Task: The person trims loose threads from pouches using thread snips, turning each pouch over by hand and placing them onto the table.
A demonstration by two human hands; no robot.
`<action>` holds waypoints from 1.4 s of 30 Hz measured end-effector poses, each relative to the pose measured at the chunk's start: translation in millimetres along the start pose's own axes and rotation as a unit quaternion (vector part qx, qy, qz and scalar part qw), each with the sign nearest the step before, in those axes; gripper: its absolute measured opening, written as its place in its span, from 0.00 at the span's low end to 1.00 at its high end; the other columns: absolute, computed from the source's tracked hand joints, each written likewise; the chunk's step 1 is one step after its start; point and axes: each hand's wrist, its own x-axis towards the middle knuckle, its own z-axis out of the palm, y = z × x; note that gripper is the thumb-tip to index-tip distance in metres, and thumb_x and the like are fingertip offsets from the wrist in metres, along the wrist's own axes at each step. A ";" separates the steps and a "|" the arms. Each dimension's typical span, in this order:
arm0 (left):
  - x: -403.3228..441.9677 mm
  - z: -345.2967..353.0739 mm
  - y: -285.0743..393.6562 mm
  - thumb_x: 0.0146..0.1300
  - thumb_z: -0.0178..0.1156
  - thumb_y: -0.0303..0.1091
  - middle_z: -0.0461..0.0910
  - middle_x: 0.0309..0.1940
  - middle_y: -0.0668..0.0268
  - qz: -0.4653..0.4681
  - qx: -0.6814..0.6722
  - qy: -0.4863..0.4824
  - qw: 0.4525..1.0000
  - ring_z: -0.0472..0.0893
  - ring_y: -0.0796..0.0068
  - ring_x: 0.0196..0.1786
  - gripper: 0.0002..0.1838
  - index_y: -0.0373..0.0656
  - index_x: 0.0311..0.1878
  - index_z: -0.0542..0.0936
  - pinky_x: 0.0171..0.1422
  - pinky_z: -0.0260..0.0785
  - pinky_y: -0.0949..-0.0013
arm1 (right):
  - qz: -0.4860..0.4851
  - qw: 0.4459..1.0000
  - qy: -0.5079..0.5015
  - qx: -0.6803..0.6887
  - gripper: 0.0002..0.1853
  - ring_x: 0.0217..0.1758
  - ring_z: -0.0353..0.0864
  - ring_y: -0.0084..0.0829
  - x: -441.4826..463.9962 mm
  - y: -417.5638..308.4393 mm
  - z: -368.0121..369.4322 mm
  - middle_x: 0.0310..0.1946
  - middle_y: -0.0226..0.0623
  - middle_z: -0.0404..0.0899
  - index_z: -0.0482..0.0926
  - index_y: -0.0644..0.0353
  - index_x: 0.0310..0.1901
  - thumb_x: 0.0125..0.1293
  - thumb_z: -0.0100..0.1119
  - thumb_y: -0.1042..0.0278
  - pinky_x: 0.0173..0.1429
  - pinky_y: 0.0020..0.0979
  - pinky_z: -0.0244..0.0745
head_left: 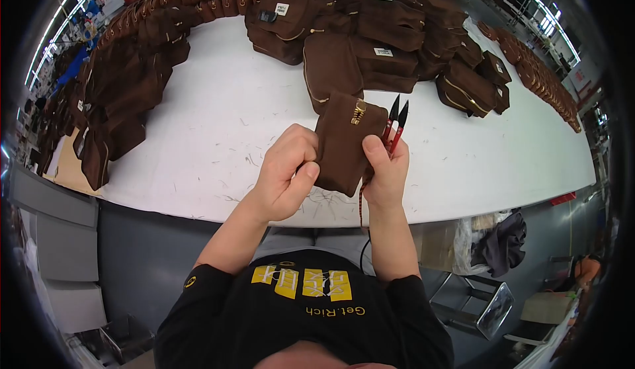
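Between my two hands is a small brown fabric pouch (346, 145) with a gold metal emblem near its top right corner. My left hand (291, 170) is closed on the pouch's left edge, fingers curled and thumb pressed in. On the right side, my right hand (385, 170) grips the pouch with the thumb on its front. That same hand also holds a pair of red-handled thread snips (397, 123), their dark blades pointing up and away from me. A thin cord hangs from near the right hand. Just beyond the pouch lies a brown zippered bag (332, 68).
A white table (231, 124) spreads before me, with loose thread bits scattered on it. Brown bags are heaped at the left (126, 98), at the back (390, 32) and at the right (466, 91). A metal-framed stool (473, 303) stands below the table at right.
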 end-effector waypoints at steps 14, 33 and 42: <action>13.3 -7.9 24.6 0.74 0.58 0.30 0.75 0.31 0.75 -0.224 -0.129 0.065 0.964 0.69 0.89 0.35 0.05 0.38 0.41 0.76 0.41 0.63 0.80 | -0.012 0.998 -0.062 -0.007 0.16 0.41 0.74 0.14 -19.4 0.6 9.4 0.42 0.29 0.81 0.77 0.72 0.56 0.68 0.59 0.76 0.47 0.20 0.70; 28.1 -22.7 47.7 0.57 0.71 0.26 0.82 0.38 0.61 -0.129 0.193 -0.041 0.972 0.82 0.74 0.37 0.28 0.37 0.60 0.72 0.43 0.74 0.72 | -0.033 0.993 -0.116 0.003 0.19 0.47 0.74 0.15 -20.3 3.9 14.8 0.47 0.30 0.80 0.75 0.71 0.61 0.70 0.58 0.77 0.53 0.21 0.71; -2.0 -32.5 27.9 0.45 0.59 0.18 0.76 0.50 0.59 -0.150 0.161 0.110 0.969 0.78 0.67 0.54 0.33 0.39 0.60 0.70 0.62 0.69 0.69 | -0.021 0.992 -0.097 -0.079 0.13 0.27 0.59 0.12 -15.5 12.8 -4.8 0.25 0.20 0.65 0.79 0.68 0.47 0.78 0.51 0.65 0.31 0.19 0.54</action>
